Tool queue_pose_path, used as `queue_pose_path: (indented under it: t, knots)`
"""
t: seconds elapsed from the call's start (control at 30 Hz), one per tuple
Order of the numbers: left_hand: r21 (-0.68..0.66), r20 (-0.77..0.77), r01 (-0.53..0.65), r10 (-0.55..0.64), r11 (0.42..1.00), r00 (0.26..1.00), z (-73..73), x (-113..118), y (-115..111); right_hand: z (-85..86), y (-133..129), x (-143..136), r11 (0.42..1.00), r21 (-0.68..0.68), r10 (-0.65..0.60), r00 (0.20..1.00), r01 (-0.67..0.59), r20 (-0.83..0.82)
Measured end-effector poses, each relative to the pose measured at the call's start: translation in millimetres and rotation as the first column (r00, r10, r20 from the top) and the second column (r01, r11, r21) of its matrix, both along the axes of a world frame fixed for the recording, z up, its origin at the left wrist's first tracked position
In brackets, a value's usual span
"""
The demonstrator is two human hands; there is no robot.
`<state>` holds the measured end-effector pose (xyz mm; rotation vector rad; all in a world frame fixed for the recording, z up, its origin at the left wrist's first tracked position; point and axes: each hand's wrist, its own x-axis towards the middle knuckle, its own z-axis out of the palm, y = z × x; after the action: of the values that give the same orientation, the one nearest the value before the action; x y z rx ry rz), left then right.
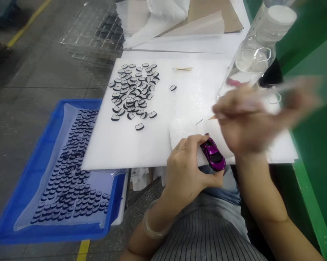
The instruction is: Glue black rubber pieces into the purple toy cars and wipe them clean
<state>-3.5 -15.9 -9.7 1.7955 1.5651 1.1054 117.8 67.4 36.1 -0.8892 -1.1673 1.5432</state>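
Observation:
A shiny purple toy car (212, 154) with black windows is gripped at its two ends between the thumb and fingers of my left hand (186, 163), at the table's front edge. My right hand (250, 119), smeared by motion, is raised above the table just right of the car. From its pinched fingers a thin stick with a tan tip (212, 117) points left; the rest of it is blurred. Left of my hands, many small dark-rimmed pieces with clear middles (133, 90) lie scattered on the white foam sheet (152, 148). One similar piece (173, 87) lies apart.
Several wooden toothpicks (183, 69) lie on the foam. A clear bottle (252, 58) with liquid stands at the right, beside a green wall (315, 69). Below left is a blue tray (24, 192) of dark pieces. Plastic sheeting and cardboard (214, 14) are at the back.

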Motion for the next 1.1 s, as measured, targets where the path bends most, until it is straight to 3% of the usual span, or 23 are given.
queue_pose_path:
  t: [0.1,0.17,0.2,0.23,0.27,0.3,0.37,0.47,0.57,0.67,0.77,0.9,1.0,1.1]
  knots:
    - [0.035,-0.042,0.023,-0.022,0.999,0.999,-2.6,-1,0,-10.5,9,18,0.957,0.147,-0.258,0.966,0.251,0.027]
    - [0.056,-0.086,0.061,-0.056,0.997,0.995,-4.5,-2,1,-14.1,2,48,0.817,0.327,-0.531,0.841,0.475,0.106]
    - [0.073,-0.121,0.073,-0.064,0.995,0.991,-5.4,-2,2,-15.6,-3,66,0.703,0.432,-0.672,0.727,0.565,0.143]
    - [0.096,-0.161,0.08,-0.064,0.992,0.985,-6.1,-3,3,-17.2,-7,83,0.614,0.532,-0.764,0.61,0.583,0.212]
    - [0.119,-0.2,0.09,-0.065,0.989,0.978,-6.5,-3,3,-19.3,-12,99,0.592,0.582,-0.791,0.541,0.558,0.286]
    - [0.142,-0.231,0.108,-0.073,0.984,0.97,-6.9,-4,3,-21.8,-15,112,0.614,0.604,-0.781,0.503,0.508,0.371]
    - [0.185,-0.26,0.171,-0.119,0.968,0.958,-8.0,-8,2,-27.9,-17,128,0.737,0.569,-0.67,0.511,0.366,0.539]
    - [0.211,-0.204,0.188,-0.145,0.959,0.968,-12.9,-19,1,-36.2,-13,129,0.85,0.503,-0.503,0.524,0.156,0.687]
    - [0.185,-0.043,0.089,-0.082,0.979,0.996,-18.8,-27,2,-35.8,-10,122,0.875,0.477,-0.442,0.544,0.085,0.713]
    - [0.206,0.088,0.024,-0.043,0.978,0.995,-15.7,-19,-1,-23.3,-24,117,0.853,0.492,-0.491,0.586,0.174,0.645]
    - [0.222,0.245,0.019,-0.074,0.975,0.967,-1.1,6,-14,-6.5,-56,110,0.827,0.487,-0.533,0.665,0.28,0.524]
    - [0.198,0.456,0.163,-0.238,0.967,0.857,19.5,35,-39,4.3,-100,96,0.861,0.405,-0.457,0.82,0.309,0.345]
    - [0.154,0.62,0.27,-0.306,0.95,0.723,27.8,34,-52,0.4,-123,88,0.908,0.322,-0.343,0.917,0.268,0.204]
    - [0.115,0.757,0.319,-0.291,0.941,0.585,32.5,25,-63,-10.2,-143,80,0.96,0.241,-0.174,0.979,0.143,0.11]
